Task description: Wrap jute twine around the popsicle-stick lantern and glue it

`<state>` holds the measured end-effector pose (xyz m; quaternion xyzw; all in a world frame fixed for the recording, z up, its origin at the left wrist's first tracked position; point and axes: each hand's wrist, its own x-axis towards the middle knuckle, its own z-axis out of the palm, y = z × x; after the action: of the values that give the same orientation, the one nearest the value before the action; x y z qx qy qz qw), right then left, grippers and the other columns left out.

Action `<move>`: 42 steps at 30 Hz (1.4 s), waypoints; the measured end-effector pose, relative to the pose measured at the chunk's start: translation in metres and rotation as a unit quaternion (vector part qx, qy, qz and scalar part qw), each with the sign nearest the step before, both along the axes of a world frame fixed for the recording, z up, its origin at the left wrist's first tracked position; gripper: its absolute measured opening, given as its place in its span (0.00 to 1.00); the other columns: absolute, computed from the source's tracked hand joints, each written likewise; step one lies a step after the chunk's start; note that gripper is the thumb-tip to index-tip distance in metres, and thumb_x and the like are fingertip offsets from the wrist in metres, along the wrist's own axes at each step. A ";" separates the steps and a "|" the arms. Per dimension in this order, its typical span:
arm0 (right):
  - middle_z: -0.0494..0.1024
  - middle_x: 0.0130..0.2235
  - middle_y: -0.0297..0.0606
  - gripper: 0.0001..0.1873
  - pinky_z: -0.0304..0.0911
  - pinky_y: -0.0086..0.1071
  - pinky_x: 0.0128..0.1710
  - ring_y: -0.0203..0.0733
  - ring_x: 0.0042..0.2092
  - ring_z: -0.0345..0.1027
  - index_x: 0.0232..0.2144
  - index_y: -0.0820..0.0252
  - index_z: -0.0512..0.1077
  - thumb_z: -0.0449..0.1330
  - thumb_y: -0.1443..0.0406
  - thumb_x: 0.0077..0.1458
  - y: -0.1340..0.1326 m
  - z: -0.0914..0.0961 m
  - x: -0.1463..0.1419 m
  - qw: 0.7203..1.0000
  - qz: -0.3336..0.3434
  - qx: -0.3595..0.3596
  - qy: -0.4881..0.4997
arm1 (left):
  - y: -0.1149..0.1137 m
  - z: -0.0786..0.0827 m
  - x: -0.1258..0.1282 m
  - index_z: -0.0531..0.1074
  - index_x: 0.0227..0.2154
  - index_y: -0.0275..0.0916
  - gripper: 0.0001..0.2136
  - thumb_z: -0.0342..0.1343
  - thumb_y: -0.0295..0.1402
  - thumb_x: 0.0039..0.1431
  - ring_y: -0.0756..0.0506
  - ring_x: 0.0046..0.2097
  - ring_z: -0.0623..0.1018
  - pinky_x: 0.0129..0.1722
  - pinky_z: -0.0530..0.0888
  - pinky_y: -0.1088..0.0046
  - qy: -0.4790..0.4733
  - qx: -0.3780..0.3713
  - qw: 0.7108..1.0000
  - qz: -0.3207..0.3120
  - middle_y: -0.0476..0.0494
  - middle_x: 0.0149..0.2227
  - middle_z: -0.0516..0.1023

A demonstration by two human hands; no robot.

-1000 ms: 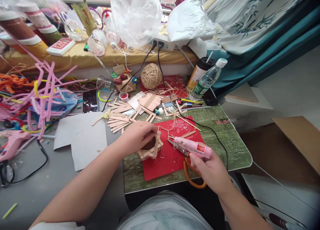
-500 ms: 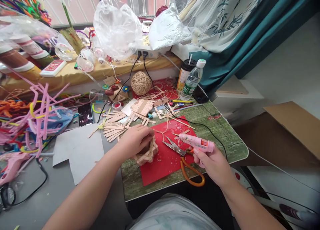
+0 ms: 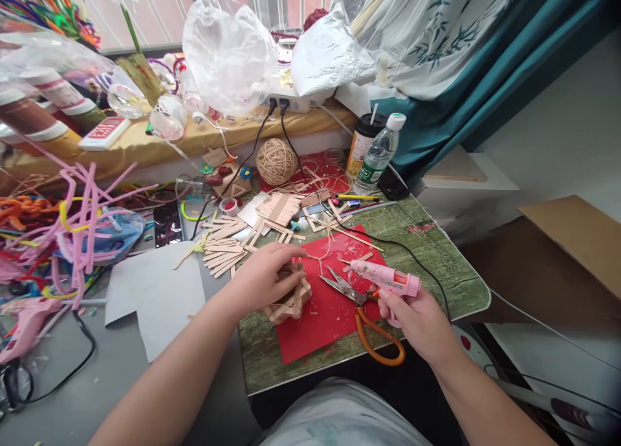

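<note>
A small many-sided box of stacked popsicle sticks (image 3: 294, 303) sits at the left edge of a red sheet (image 3: 320, 333). My left hand (image 3: 264, 274) lies over it from the left, fingers curled over its rim; the index finger is raised a little and the fingertips are partly hidden. Thin twine (image 3: 320, 257) runs across the red sheet near those fingers. In my right hand (image 3: 412, 316) is a pink hot glue gun (image 3: 385, 276), its nozzle pointing left above the sheet. Orange-handled scissors (image 3: 381, 339) lie beneath it with the blades apart.
Loose popsicle sticks (image 3: 223, 248) and a twine ball (image 3: 276, 161) are behind. A water bottle (image 3: 378, 155) and lidded cup (image 3: 361, 142) stand at back right. A black cord (image 3: 412, 245) crosses the green table. Pink pipe cleaners (image 3: 90, 219) crowd the left.
My left index finger has lifted and spread from the other fingers over the box. The glue gun stays in my right hand, almost unmoved; the whole view has shifted slightly.
</note>
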<state>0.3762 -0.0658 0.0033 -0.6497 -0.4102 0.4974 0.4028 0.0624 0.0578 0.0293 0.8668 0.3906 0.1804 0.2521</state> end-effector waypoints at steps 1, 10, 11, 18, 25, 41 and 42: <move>0.73 0.26 0.30 0.15 0.60 0.30 0.28 0.37 0.28 0.64 0.38 0.57 0.71 0.64 0.52 0.64 0.000 -0.001 0.000 1.000 0.000 -0.002 0.005 | 0.000 0.001 0.000 0.74 0.57 0.46 0.15 0.56 0.38 0.71 0.40 0.53 0.80 0.53 0.77 0.60 0.003 0.002 1.000 -0.015 0.41 0.53 0.82; 0.74 0.28 0.32 0.16 0.57 0.30 0.28 0.37 0.30 0.63 0.45 0.58 0.74 0.63 0.52 0.66 0.000 -0.005 -0.001 1.000 0.018 -0.009 0.012 | 0.004 0.002 0.004 0.79 0.46 0.47 0.07 0.60 0.39 0.69 0.42 0.47 0.81 0.48 0.77 0.64 0.007 -0.072 0.997 0.027 0.46 0.45 0.82; 0.73 0.28 0.32 0.16 0.57 0.30 0.28 0.37 0.30 0.62 0.46 0.58 0.74 0.63 0.52 0.66 0.000 -0.006 0.000 1.000 0.022 -0.009 0.012 | 0.005 0.001 0.004 0.80 0.45 0.47 0.07 0.61 0.39 0.68 0.42 0.46 0.81 0.47 0.77 0.64 0.006 -0.077 0.996 0.036 0.46 0.44 0.83; 0.73 0.27 0.31 0.19 0.58 0.30 0.27 0.38 0.28 0.62 0.51 0.57 0.76 0.64 0.51 0.65 0.000 -0.008 -0.002 1.000 0.017 -0.018 0.007 | 0.007 0.000 0.003 0.79 0.48 0.47 0.13 0.48 0.37 0.74 0.43 0.46 0.83 0.46 0.78 0.65 -0.017 -0.115 0.991 0.073 0.47 0.46 0.85; 0.74 0.27 0.33 0.17 0.59 0.31 0.27 0.38 0.29 0.65 0.40 0.58 0.75 0.64 0.50 0.64 0.002 -0.011 0.001 1.000 -0.003 0.010 -0.002 | 0.007 0.002 0.001 0.77 0.57 0.45 0.18 0.60 0.42 0.68 0.35 0.62 0.77 0.64 0.72 0.52 0.005 -0.035 0.999 0.001 0.38 0.61 0.79; 0.74 0.27 0.32 0.15 0.61 0.31 0.29 0.38 0.28 0.65 0.34 0.57 0.73 0.63 0.52 0.64 0.005 -0.005 -0.002 0.999 -0.015 0.019 -0.022 | 0.013 -0.005 0.009 0.82 0.36 0.45 0.16 0.55 0.49 0.71 0.42 0.39 0.82 0.38 0.75 0.66 0.036 -0.126 0.988 0.075 0.47 0.37 0.85; 0.74 0.27 0.32 0.15 0.62 0.31 0.29 0.38 0.28 0.66 0.36 0.57 0.73 0.63 0.52 0.64 0.005 -0.005 -0.002 1.000 -0.014 0.015 -0.022 | 0.012 -0.005 0.008 0.81 0.35 0.45 0.19 0.52 0.50 0.72 0.42 0.38 0.81 0.38 0.75 0.66 0.040 -0.127 0.988 0.079 0.47 0.36 0.84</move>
<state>0.3738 -0.0608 -0.0017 -0.6598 -0.4174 0.4710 0.4106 0.0708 0.0701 0.0246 0.8006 0.4874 0.1143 0.3293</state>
